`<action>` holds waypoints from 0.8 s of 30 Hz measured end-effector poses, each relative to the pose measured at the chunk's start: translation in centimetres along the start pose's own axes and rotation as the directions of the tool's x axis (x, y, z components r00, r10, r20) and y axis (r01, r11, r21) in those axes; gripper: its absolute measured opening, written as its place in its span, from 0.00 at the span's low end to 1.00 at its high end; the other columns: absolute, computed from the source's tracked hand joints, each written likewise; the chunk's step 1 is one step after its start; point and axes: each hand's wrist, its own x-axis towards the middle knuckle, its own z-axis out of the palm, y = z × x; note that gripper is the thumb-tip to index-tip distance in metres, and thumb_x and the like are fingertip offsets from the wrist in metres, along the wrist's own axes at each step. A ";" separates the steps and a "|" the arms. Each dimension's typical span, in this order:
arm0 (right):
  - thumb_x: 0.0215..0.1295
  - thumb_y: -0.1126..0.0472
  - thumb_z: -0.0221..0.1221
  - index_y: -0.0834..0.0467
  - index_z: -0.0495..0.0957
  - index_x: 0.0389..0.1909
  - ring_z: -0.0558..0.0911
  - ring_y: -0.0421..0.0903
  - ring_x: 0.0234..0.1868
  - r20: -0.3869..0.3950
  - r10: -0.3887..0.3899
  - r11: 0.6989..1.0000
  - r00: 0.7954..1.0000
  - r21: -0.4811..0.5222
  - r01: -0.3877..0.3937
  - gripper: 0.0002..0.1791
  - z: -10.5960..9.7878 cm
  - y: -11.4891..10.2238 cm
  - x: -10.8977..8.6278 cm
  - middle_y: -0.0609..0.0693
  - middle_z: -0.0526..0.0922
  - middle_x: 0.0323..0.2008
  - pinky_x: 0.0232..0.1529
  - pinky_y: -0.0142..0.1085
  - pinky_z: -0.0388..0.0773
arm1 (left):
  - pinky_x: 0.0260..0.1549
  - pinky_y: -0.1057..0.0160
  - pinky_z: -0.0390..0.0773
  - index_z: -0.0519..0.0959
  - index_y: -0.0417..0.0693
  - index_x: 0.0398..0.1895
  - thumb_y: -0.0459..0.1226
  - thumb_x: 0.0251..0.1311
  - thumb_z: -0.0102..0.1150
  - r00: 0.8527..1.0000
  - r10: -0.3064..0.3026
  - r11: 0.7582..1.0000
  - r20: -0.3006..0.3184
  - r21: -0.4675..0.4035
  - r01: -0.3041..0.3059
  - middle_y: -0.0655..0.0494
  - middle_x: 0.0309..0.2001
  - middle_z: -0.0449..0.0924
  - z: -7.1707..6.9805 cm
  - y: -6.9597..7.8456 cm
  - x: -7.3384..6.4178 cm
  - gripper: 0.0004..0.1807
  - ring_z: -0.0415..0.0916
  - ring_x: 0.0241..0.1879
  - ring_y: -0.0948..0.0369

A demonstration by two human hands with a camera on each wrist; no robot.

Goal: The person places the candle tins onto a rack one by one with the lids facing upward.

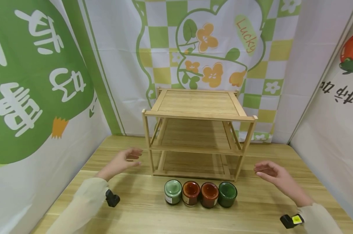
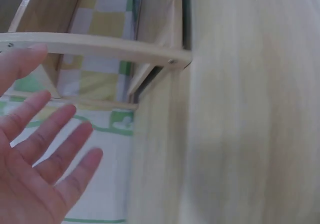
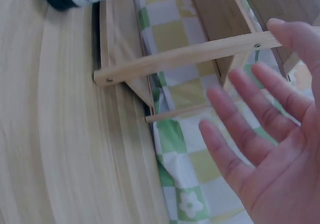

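Note:
A three-tier wooden rack (image 1: 198, 114) stands toward the back of the table. My left hand (image 1: 124, 162) hovers beside its left legs, fingers spread and holding nothing; the left wrist view shows the palm facing the rack frame (image 2: 115, 47). On the other side, my right hand (image 1: 271, 175) is held apart from the right legs, empty, with fingers extended toward the rack frame (image 3: 185, 57). In front of the rack, a row of glass jars stands: a light green jar (image 1: 173, 191), two reddish-brown jars (image 1: 191, 193) (image 1: 209, 195) and a dark green jar (image 1: 227, 194).
The wood-grain table (image 1: 135, 211) reaches under both arms. A patterned cloth (image 1: 162, 39) hangs behind the rack. Printed cloth walls close in on the left (image 1: 85, 136) and right (image 1: 325, 136). Each wrist wears a small black camera (image 1: 112, 198).

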 end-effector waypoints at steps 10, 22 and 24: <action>0.72 0.71 0.49 0.67 0.70 0.57 0.82 0.35 0.48 0.122 -0.094 0.974 0.988 0.216 0.066 0.15 0.5 -0.2 -0.4 0.39 0.82 0.48 0.47 0.28 0.81 | 0.60 0.49 0.74 0.62 0.35 0.68 0.35 0.66 0.58 0.992 -0.055 0.940 0.113 -0.330 0.090 0.32 0.64 0.65 1.9 -1.7 0.7 0.30 0.68 0.62 0.44; 0.71 0.75 0.47 0.69 0.69 0.56 0.82 0.41 0.49 0.154 -0.168 0.952 0.974 0.282 0.119 0.15 0.9 0.0 -0.3 0.42 0.81 0.49 0.49 0.28 0.80 | 0.56 0.58 0.78 0.58 0.27 0.65 0.27 0.61 0.59 0.967 -0.080 0.842 0.240 -0.503 0.194 0.36 0.60 0.65 2.8 -2.6 2.8 0.31 0.76 0.50 0.56; 0.71 0.75 0.47 0.70 0.69 0.56 0.82 0.40 0.49 0.156 -0.170 0.951 0.973 0.285 0.120 0.15 1.0 0.0 -0.3 0.42 0.81 0.49 0.49 0.28 0.80 | 0.55 0.58 0.79 0.58 0.26 0.65 0.26 0.61 0.58 0.963 -0.078 0.837 0.257 -0.507 0.203 0.37 0.59 0.66 2.9 -2.7 3.1 0.31 0.77 0.48 0.58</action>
